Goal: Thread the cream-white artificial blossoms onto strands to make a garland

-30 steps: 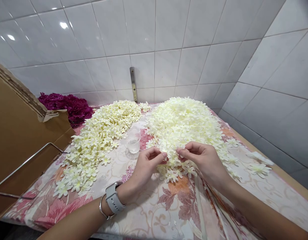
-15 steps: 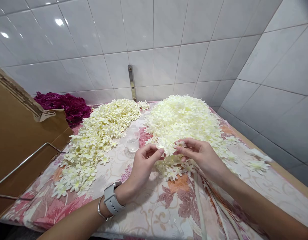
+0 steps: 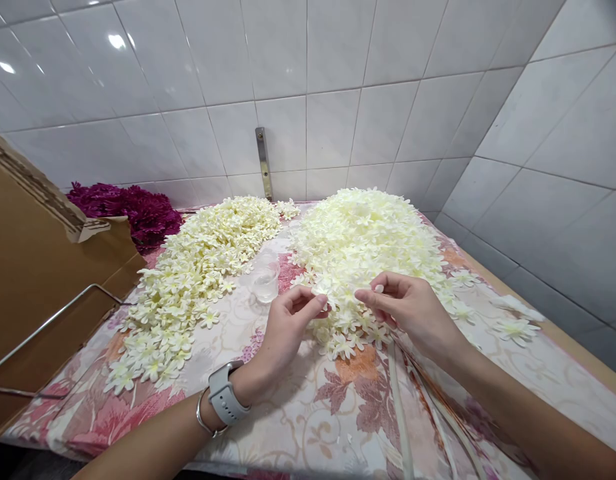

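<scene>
My left hand (image 3: 295,323) is closed in a pinch at the front of the right-hand heap of white artificial flowers (image 3: 368,230). Pale petals show at its fingertips, so it seems to hold a white flower (image 3: 319,291), though the edges blend into the heap. A short gap away, my right hand (image 3: 408,303) has thumb and fingers drawn together. A small white petal-like piece (image 3: 379,289) sticks out between them; its exact kind is hard to make out. Left of my left hand, a clear plastic cup (image 3: 266,283) stands on the floral tablecloth (image 3: 288,427).
A second heap of cream flowers (image 3: 203,260) lies to the left. Behind it are dark purple flowers (image 3: 133,213). A cardboard box (image 3: 43,280) with a metal wire (image 3: 48,327) stands far left. Thin strips (image 3: 401,407) run under my right arm. Tiled walls rise behind and right.
My right hand has moved slightly right, away from my left hand, widening the gap between them. The small white piece in its fingers shows differently. My left hand has hardly moved.
</scene>
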A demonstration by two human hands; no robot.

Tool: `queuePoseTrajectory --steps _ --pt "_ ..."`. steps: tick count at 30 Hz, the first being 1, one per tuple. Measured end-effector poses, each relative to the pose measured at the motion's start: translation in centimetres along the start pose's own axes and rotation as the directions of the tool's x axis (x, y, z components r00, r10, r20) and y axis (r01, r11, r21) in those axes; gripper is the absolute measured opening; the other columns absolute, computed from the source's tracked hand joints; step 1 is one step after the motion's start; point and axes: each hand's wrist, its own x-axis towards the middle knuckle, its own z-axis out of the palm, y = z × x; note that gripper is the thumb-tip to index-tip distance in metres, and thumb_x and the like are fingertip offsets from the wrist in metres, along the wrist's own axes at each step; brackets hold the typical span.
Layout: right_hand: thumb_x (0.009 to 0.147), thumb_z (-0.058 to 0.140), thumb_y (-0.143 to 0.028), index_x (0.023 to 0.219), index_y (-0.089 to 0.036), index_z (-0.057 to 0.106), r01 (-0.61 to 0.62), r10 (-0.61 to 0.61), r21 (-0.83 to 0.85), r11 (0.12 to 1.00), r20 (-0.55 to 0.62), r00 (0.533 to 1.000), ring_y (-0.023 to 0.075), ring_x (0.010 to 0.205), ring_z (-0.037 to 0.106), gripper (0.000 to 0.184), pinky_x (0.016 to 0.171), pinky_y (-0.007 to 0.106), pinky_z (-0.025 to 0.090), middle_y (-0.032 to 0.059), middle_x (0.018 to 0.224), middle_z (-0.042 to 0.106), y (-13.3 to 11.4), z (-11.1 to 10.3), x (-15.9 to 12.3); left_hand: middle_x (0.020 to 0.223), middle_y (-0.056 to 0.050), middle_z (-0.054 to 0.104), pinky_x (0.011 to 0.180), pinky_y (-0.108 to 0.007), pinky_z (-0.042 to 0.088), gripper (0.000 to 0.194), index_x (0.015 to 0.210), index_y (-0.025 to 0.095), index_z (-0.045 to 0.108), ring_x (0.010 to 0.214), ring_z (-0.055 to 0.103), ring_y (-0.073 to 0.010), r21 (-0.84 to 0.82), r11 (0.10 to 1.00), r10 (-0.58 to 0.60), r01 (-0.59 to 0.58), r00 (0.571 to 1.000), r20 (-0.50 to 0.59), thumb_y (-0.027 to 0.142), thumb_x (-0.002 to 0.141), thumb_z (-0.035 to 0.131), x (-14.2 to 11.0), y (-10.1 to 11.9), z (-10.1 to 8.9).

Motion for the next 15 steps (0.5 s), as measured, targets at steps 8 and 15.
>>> queuePoseTrajectory --steps 8,15 --pt "0.075 0.061 -0.045 0.099 -0.02 0.062 0.178 -0.228 -0.336 0.925 -0.113 0.967 0.0158 0.063 0.055 0.034 0.051 0.028 0.043 0.0042 0.08 0.059 -0.3 -0.4 -0.3 0.068 0.001 0.059 0.069 -0.024 0.046 0.02 0.066 0.017 0.059 0.071 0.059 -0.0133 0.014 0.999 -0.045 0.045 0.998 0.041 0.034 0.072 0.066 -0.2 -0.2 -0.1" --pt "0.082 0.059 -0.021 0.084 -0.021 0.058 0.694 -0.706 -0.484 0.533 0.198 0.68 0.0196 0.082 0.056 0.002 0.07 0.033 0.046 0.0048 0.081 0.061 0.2 1.3 -1.6 0.077 -0.002 0.062 0.069 -0.024 0.044 0.015 0.076 0.016 0.065 0.076 0.057 -0.0142 0.103 0.993 0.031 -0.05 0.984 0.178 0.031 0.077 0.063 -0.6 -0.7 -0.1"
